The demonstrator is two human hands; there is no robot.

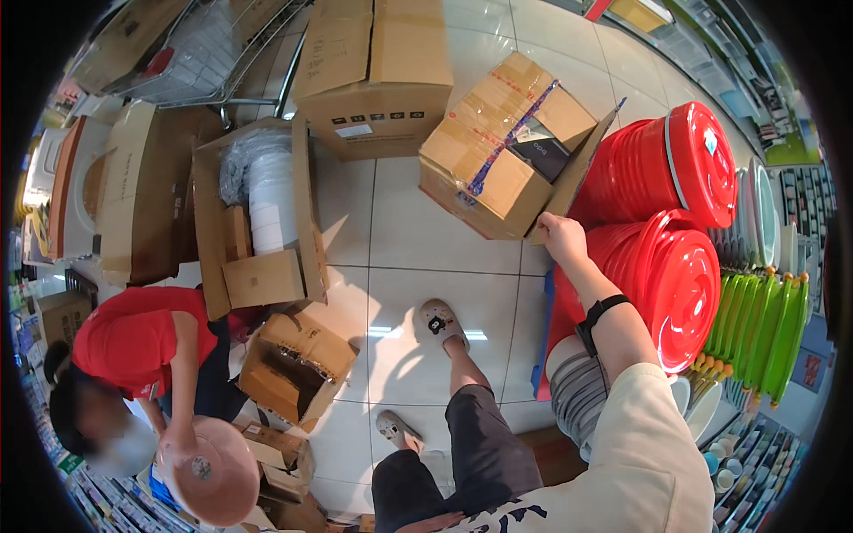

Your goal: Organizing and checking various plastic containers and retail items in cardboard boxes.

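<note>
My right hand (562, 238), with a dark band on its wrist, reaches out ahead on the right. Its fingers are closed on the lower corner of an opened flap of a cardboard box (484, 182). The box sits tilted on the floor and has clear tape and a purple-blue strip across its top. Through its opening a dark package (542, 158) shows; the rest of the inside is hidden. Close to the hand on the right lie stacks of red plastic basins or lids (675, 298). My left hand is out of the picture.
On the left a person in a red shirt (133, 342) bends over, holding a pink basin (213, 471). Open cardboard boxes (298, 364) stand around, one with white stacked ware (271, 200). A large carton (373, 98) and a wire cart (200, 62) are ahead. Green racks (755, 329) line the right.
</note>
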